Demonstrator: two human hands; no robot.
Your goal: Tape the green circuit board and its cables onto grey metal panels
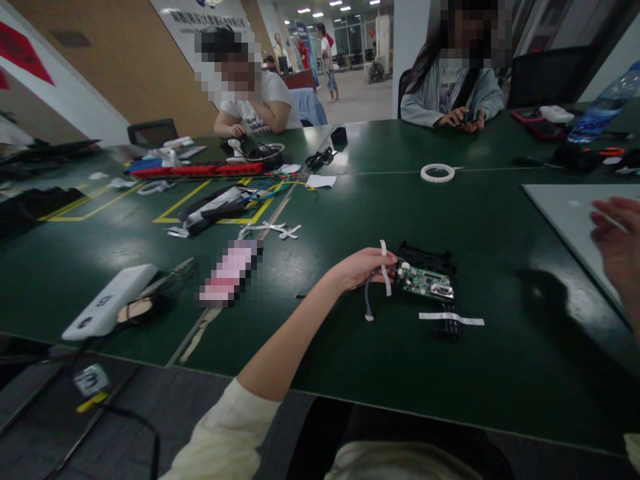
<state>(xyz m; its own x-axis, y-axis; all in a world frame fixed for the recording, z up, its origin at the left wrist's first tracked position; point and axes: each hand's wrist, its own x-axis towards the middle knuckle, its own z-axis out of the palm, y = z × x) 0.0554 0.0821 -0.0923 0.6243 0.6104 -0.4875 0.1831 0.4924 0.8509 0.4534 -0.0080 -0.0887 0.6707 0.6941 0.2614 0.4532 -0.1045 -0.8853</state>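
Note:
My left hand (367,268) closes its fingers at the left end of a green circuit board (427,283). A grey cable (369,297) hangs beside the fingers, and a white tape strip (385,270) stands across them. Behind the board lies a black plastic frame (425,259), and part of it shows below as well. Another tape strip (453,319) crosses that lower part. At the right edge, my right hand (620,240) is raised near a pale board (570,227). It is blurred, with fingers apart and nothing visible in them.
A roll of white tape (438,173) lies farther back. To the left are a blurred-out phone (231,272), a white power bank (111,301) and a black pouch with wires (223,205). A water bottle (605,107) stands at right. Two people sit across the green table (500,373).

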